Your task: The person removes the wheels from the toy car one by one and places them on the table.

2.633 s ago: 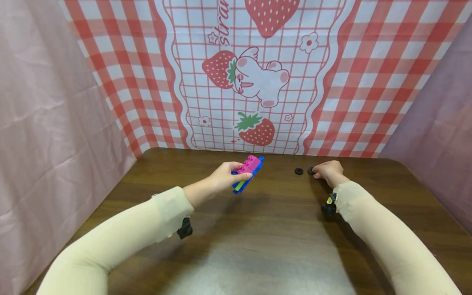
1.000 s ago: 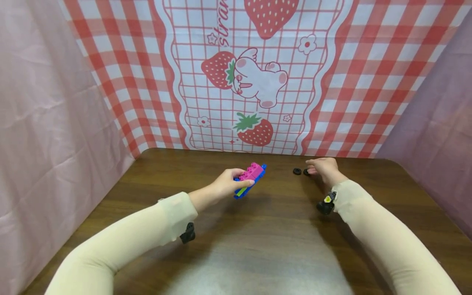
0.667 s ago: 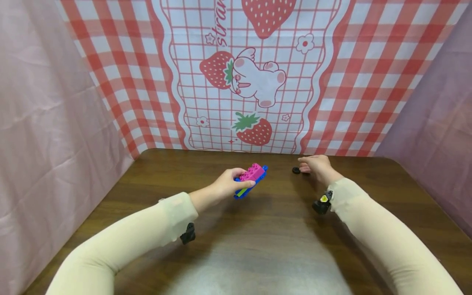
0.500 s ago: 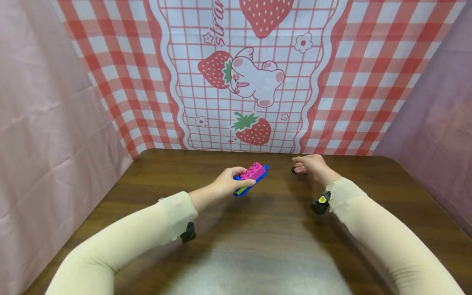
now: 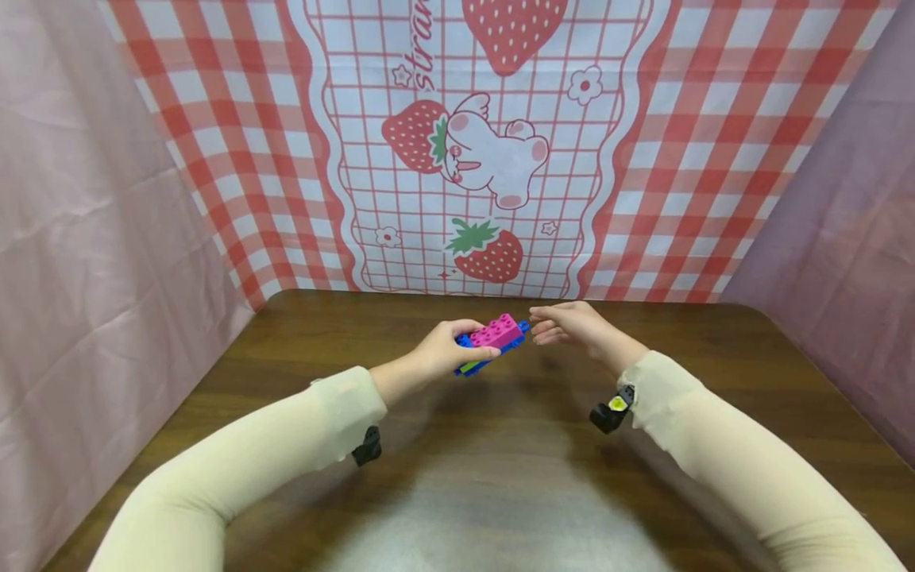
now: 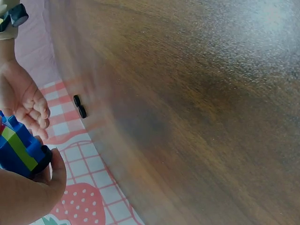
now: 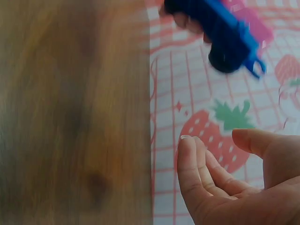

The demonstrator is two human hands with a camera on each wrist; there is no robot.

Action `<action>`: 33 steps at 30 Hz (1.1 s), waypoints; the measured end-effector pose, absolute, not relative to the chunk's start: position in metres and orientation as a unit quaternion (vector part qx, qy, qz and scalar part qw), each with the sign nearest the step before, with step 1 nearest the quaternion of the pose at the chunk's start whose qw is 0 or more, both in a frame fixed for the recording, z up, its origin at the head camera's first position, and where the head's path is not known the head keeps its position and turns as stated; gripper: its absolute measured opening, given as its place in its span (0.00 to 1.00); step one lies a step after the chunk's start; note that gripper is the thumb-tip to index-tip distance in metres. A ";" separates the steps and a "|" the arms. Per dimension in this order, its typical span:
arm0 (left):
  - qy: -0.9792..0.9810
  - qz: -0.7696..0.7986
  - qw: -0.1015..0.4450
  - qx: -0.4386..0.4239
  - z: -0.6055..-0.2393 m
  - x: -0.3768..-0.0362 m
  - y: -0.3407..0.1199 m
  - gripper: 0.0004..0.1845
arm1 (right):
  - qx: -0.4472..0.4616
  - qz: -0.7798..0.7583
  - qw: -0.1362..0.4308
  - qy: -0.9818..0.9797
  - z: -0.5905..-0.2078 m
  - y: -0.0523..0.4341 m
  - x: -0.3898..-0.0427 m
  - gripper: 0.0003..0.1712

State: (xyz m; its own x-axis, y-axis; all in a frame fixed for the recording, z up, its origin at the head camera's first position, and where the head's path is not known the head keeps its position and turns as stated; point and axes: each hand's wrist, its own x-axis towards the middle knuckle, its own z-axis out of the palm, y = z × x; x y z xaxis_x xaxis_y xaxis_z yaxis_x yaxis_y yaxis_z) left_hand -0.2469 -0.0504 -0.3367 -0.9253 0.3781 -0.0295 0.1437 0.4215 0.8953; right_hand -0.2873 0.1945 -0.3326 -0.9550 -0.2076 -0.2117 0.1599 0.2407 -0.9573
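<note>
1. Here, the left hand (image 5: 442,349) grips the brick model (image 5: 495,342) above the worktop (image 5: 500,477).
2. Just beside it, the right hand (image 5: 568,324) is open, fingers loose and holding nothing.
3. Only the left wrist view shows the two black wheels (image 6: 79,106) lying at the worktop's far edge.

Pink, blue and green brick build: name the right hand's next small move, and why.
Probably close the right hand onto the free end of the pink, blue and green brick build gripped by the left hand: its open, empty fingers hover just short of it.
</note>
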 end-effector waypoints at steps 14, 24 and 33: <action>0.857 0.479 0.077 0.175 -0.332 -0.246 -0.051 0.22 | -0.048 -0.613 0.198 0.763 -0.312 0.165 -0.262 0.35; 0.857 0.480 0.084 0.165 -0.333 -0.248 -0.053 0.24 | -0.056 -0.638 0.190 0.744 -0.308 0.156 -0.251 0.32; 0.828 0.536 0.100 0.130 -0.335 -0.251 -0.057 0.25 | -0.030 -0.654 0.169 0.737 -0.307 0.156 -0.252 0.33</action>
